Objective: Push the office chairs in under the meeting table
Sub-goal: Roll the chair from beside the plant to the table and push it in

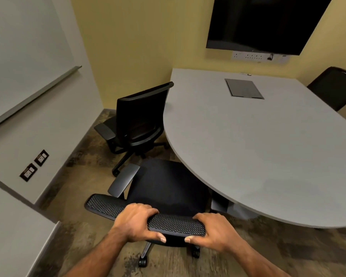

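Note:
A black office chair (168,186) stands right in front of me, its seat partly under the curved edge of the grey meeting table (258,146). My left hand (136,222) and my right hand (214,230) both grip the top of its mesh backrest, thumbs toward me. A second black chair (140,116) stands further back at the table's left side, turned at an angle and mostly outside the table edge. A third dark chair (336,86) shows at the far right behind the table.
A grey wall with a whiteboard rail (34,96) and sockets (34,164) runs along the left. A dark screen (266,23) hangs on the yellow wall beyond the table. A cable hatch (244,88) sits in the tabletop. Carpet floor lies between wall and chairs.

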Motion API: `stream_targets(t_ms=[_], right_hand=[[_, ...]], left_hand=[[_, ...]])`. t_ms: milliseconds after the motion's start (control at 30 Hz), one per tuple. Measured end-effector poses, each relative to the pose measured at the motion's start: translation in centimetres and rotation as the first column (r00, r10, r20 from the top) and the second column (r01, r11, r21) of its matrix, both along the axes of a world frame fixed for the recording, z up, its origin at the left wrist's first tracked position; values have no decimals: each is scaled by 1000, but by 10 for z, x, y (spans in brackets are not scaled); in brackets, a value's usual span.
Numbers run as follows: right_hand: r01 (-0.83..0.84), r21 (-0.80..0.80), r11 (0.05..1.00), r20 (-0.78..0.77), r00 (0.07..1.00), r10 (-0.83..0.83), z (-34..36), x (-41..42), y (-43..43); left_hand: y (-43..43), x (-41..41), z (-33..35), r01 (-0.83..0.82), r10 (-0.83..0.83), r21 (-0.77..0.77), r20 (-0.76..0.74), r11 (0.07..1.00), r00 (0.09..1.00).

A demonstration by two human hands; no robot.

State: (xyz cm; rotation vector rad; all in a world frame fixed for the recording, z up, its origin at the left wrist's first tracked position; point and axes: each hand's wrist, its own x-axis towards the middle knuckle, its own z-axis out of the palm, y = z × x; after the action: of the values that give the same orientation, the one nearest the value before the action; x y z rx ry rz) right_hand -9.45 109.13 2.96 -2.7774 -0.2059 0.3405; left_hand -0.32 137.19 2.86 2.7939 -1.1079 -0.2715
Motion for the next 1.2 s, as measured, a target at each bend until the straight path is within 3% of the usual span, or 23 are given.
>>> stream_targets(t_ms=[333,533,733,967,1200], right_hand=[[131,-8,991,-27,991,-131,5,33,4],[228,-9,974,-21,973,-228,9,50,21],[349,-9,937,-14,937,-349,12,62,45],[470,26,882,-9,883,-470,17,85,65],[548,54,835,-45,837,-546,21,110,76]], left_hand=[[-10,71,-1,155,-155,-7,26,988,988],[14,118,4,245,-253,-113,-63,963,965],[75,191,5,263,-263,11,76,965,962],[64,255,13,381,-385,82,40,921,922],[55,301,6,454,-456,51,44,890,889]])
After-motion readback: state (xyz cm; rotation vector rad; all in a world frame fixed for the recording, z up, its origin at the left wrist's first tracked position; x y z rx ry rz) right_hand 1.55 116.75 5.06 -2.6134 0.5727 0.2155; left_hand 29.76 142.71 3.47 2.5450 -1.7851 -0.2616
